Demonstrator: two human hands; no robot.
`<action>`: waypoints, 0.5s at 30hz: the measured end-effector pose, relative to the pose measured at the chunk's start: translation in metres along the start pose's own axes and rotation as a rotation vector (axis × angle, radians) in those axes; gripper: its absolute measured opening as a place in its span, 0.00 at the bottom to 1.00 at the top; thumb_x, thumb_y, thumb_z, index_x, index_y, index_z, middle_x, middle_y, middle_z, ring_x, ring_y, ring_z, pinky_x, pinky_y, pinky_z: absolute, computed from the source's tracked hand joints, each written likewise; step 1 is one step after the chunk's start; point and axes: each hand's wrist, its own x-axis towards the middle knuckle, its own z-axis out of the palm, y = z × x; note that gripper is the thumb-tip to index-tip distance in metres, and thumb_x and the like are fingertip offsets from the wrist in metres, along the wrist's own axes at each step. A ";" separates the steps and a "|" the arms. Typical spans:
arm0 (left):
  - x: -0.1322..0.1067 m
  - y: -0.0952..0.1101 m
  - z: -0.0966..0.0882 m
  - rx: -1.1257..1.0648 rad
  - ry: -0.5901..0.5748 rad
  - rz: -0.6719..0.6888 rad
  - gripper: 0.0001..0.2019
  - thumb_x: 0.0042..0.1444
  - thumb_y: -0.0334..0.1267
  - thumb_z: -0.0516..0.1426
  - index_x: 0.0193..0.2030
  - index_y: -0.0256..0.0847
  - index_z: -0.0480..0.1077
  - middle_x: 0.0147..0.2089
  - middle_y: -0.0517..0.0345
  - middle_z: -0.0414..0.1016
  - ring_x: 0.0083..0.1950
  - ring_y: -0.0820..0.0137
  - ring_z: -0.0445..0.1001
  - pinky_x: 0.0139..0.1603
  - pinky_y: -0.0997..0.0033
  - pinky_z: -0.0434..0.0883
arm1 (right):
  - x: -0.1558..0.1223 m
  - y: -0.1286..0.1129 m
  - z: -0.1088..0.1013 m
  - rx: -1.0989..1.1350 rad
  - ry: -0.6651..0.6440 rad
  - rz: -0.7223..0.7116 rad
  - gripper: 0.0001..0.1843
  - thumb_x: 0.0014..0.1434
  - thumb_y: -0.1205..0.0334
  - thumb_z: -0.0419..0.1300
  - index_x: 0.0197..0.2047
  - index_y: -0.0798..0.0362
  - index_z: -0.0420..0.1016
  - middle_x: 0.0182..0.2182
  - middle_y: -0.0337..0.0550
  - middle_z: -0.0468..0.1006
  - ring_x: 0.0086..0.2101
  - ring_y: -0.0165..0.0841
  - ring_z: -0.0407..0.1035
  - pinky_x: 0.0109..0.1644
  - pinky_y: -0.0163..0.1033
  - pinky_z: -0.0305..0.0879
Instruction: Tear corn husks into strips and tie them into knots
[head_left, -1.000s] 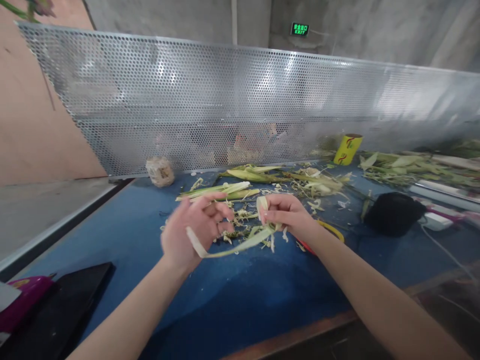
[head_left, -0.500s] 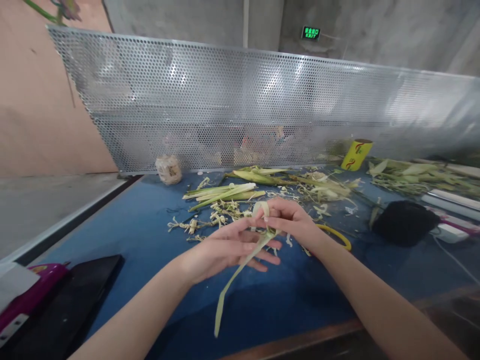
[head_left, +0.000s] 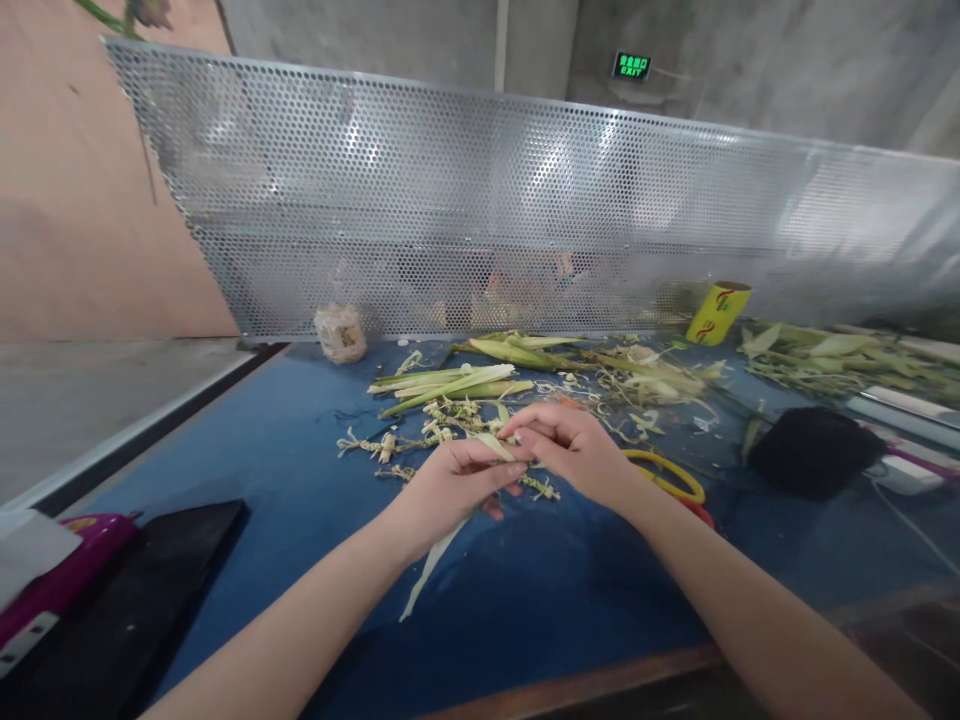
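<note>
A long pale green strip of plant leaf, like corn husk (head_left: 431,578), runs through both hands, its free end hanging below toward the table. My left hand (head_left: 459,490) is closed on the strip, thumb on top. Opposite it, my right hand (head_left: 576,452) pinches the strip's upper part at the left fingertips; the exact fold there is partly hidden by the fingers. Just behind the hands lie small braided husk pieces (head_left: 375,447) and cut green stalks (head_left: 457,385). A yellow loop handle (head_left: 686,493) with a red part below shows beside my right wrist.
A blue table (head_left: 300,570) carries leaf scraps (head_left: 645,375), a plastic-wrapped roll (head_left: 340,334), a yellow tube (head_left: 718,314), a black bundle (head_left: 814,455) and a leaf heap (head_left: 840,355). A perforated metal screen (head_left: 450,190) stands behind. At left lies a black tray (head_left: 169,570) with a purple device (head_left: 90,545).
My left fingers, spread before, have closed on the strip. The strip's upper loop has come down between the hands, and its hanging end has shifted left and up.
</note>
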 end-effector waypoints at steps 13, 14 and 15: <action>0.000 0.004 -0.001 -0.077 0.074 0.020 0.11 0.50 0.39 0.58 0.39 0.40 0.76 0.41 0.51 0.77 0.35 0.67 0.75 0.22 0.78 0.66 | 0.002 -0.002 -0.001 0.083 0.094 -0.085 0.11 0.58 0.64 0.51 0.45 0.51 0.63 0.19 0.30 0.57 0.19 0.24 0.53 0.23 0.32 0.53; 0.000 0.003 -0.001 -0.083 0.078 0.023 0.11 0.50 0.40 0.58 0.38 0.39 0.76 0.41 0.51 0.77 0.35 0.67 0.75 0.22 0.78 0.66 | 0.002 -0.001 -0.001 0.044 0.115 -0.097 0.11 0.57 0.64 0.51 0.45 0.51 0.63 0.20 0.31 0.58 0.20 0.24 0.54 0.24 0.32 0.54; 0.000 0.003 -0.002 -0.092 0.074 0.025 0.10 0.49 0.40 0.58 0.36 0.38 0.76 0.40 0.50 0.77 0.36 0.66 0.75 0.22 0.78 0.66 | 0.002 -0.001 0.000 0.023 0.125 -0.107 0.10 0.57 0.64 0.52 0.45 0.51 0.63 0.21 0.31 0.60 0.21 0.24 0.57 0.25 0.32 0.56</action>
